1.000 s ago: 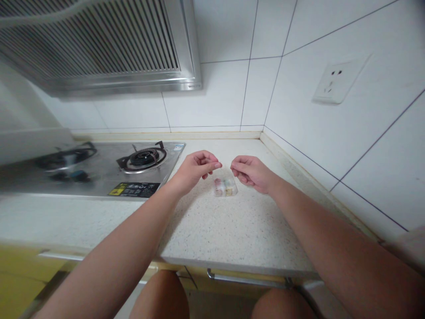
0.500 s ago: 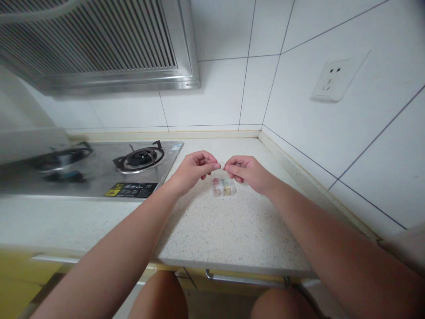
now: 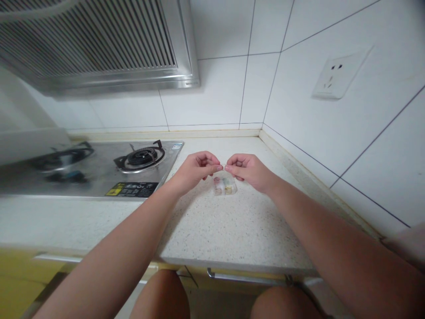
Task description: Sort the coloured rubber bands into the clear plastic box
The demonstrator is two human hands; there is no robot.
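My left hand (image 3: 196,168) and my right hand (image 3: 247,170) are held just above the speckled countertop (image 3: 212,221), fingertips pinched and almost touching each other. Something very small or thin sits between the pinched fingers; I cannot make it out. Directly below and behind the fingertips lies a small clear plastic box (image 3: 225,186) with red, yellow and pale bits inside. Neither hand touches the box.
A steel gas hob (image 3: 99,170) with two burners sits to the left, under a range hood (image 3: 99,44). White tiled walls meet at the back right corner, with a wall socket (image 3: 335,75) on the right. A drawer handle (image 3: 245,278) runs below the counter edge.
My two hands have come together: the pinched fingertips, about a hand's breadth apart a second ago, now nearly meet above the clear box. The box has stayed in place.
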